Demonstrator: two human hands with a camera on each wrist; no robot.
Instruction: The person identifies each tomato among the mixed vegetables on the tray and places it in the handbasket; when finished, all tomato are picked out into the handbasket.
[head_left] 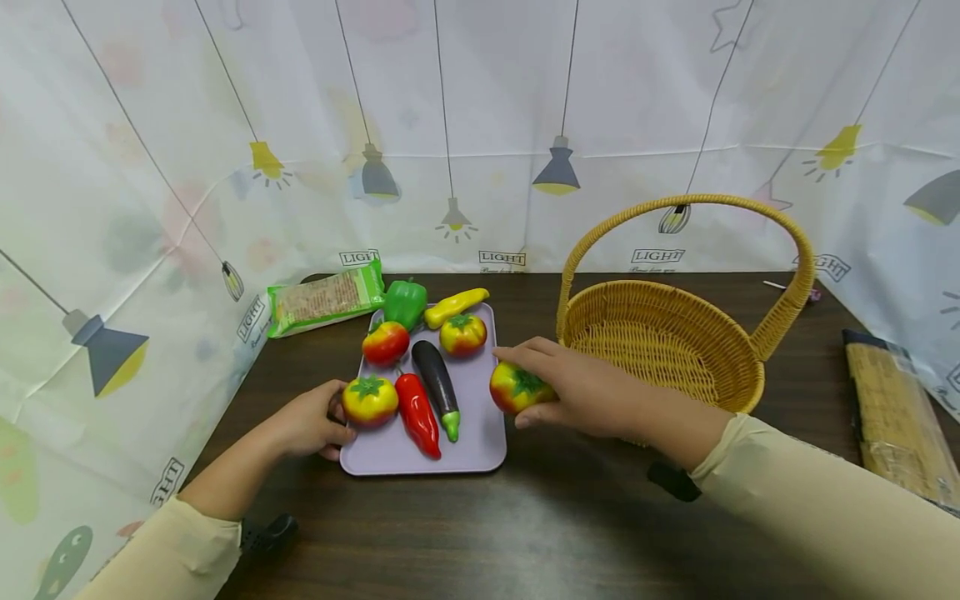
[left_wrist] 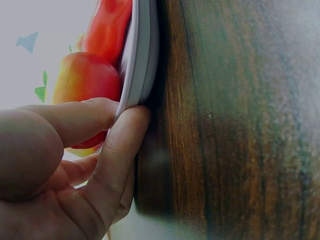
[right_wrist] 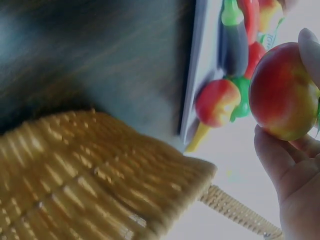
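Tomato [head_left: 519, 392], red and yellow with a green top, is held by the right hand [head_left: 581, 387] at the right edge of a lilac tray [head_left: 480, 437], on the side toward the wicker basket [head_left: 645, 337]. Head view: the right fingers and thumb are clamped on this fruit. The left hand [head_left: 311, 421] is at the tray's left rim, next to a yellow-red tomato [head_left: 370, 403]. Also on the tray: a long red pepper [head_left: 418, 415], an eggplant [head_left: 433, 379] lying beside it, a redder tomato [head_left: 386, 344], a further tomato [head_left: 462, 336], a green bell pepper [head_left: 405, 303] and a yellow elongated piece [head_left: 456, 307], these last two at the far edge. A green-edged packet [head_left: 327, 302] lies beyond the far left corner; a brown packet [head_left: 900, 421] lies at the right end of the dark table [head_left: 525, 533].

Left wrist view: thumb and fingers pinch the tray rim, one digit on the inner face, another on the outer. The nearest tomato sits close by the thumb; contact between them cannot be determined.

Right wrist view: the held fruit is gripped between digits on opposite sides. The basket's woven wall fills the lower left, near the tray, its handle running toward the lower right.
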